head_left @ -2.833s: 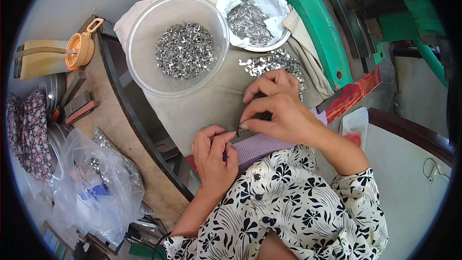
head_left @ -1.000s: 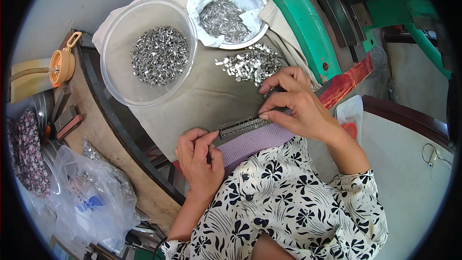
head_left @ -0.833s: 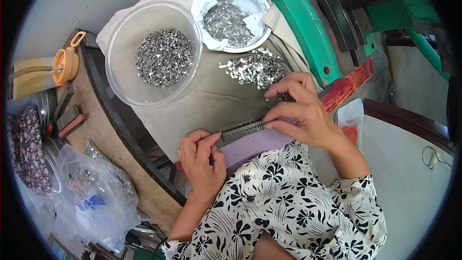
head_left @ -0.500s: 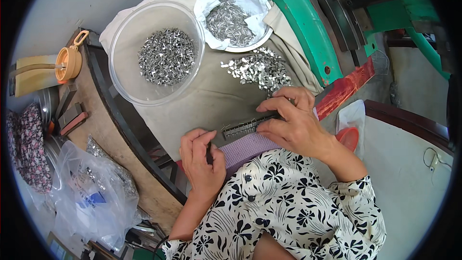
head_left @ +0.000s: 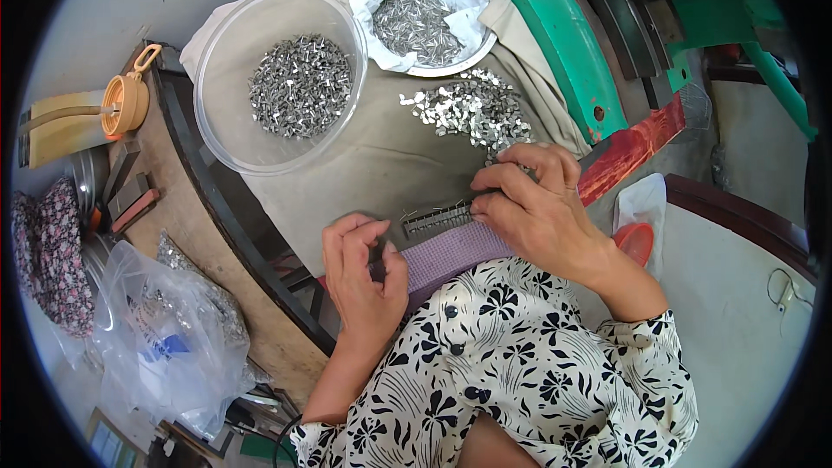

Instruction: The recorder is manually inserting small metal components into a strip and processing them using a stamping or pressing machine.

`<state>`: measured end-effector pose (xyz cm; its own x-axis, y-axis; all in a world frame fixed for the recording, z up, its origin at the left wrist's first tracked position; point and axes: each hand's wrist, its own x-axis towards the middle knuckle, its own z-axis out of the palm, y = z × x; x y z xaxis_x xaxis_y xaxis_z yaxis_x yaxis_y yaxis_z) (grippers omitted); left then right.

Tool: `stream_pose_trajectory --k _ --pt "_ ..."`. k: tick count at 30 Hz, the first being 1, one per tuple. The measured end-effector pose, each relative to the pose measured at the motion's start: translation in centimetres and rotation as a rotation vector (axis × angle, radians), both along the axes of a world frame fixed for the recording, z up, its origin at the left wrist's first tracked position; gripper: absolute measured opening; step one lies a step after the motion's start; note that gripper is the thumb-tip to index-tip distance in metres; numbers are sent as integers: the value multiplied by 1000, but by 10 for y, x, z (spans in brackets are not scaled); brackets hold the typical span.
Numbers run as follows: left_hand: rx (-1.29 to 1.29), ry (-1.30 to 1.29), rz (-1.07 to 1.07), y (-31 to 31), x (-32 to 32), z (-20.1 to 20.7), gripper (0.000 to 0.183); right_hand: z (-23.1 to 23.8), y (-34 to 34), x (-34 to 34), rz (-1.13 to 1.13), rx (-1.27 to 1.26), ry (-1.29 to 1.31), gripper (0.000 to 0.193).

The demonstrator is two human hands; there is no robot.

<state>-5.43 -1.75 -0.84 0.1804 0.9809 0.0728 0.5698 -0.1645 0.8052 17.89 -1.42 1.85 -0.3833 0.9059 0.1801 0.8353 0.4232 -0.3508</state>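
A narrow dark metal fixture (head_left: 438,218) holds a row of thin pins and lies along a purple woven pad (head_left: 455,251) close to my body. At the fixture's right end, my right hand (head_left: 537,208) is bent, thumb and fingers closing over a spot I cannot make out. My left hand (head_left: 364,260) rests by the left end, fingers curled, the thumb tip apart from them; a dark patch shows in the gap. Beyond my right fingers is a loose pile of small shiny metal pieces (head_left: 477,113).
A clear plastic bowl (head_left: 208,95) of small metal parts stands far left. Beside it a cloth-lined metal bowl (head_left: 472,61) holds thin pins. A green machine frame (head_left: 555,35) borders the right. A plastic bag (head_left: 165,355) and an orange container (head_left: 127,106) lie at left.
The view has shifted slightly, moving the bowls a little upward in the picture. My right hand remains at the fixture's right end, its fingers slightly repositioned. My left hand stays nearly still.
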Motion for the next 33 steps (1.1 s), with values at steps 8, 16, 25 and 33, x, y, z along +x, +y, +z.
stream_pose_trajectory --k 8,16,25,33 --pt "-26 5 -1 -3 -2 -1 30 12 2 21 -74 -52 121 21" --pt "-43 22 -7 -4 -3 1 32 0 -12 33 -166 -41 170 22" --pt "-43 68 -34 -4 -2 1 39 -5 -11 28 -102 -33 102 21" --pt "-43 70 -26 -3 -3 -1 40 7 14 16 17 91 -130 18"
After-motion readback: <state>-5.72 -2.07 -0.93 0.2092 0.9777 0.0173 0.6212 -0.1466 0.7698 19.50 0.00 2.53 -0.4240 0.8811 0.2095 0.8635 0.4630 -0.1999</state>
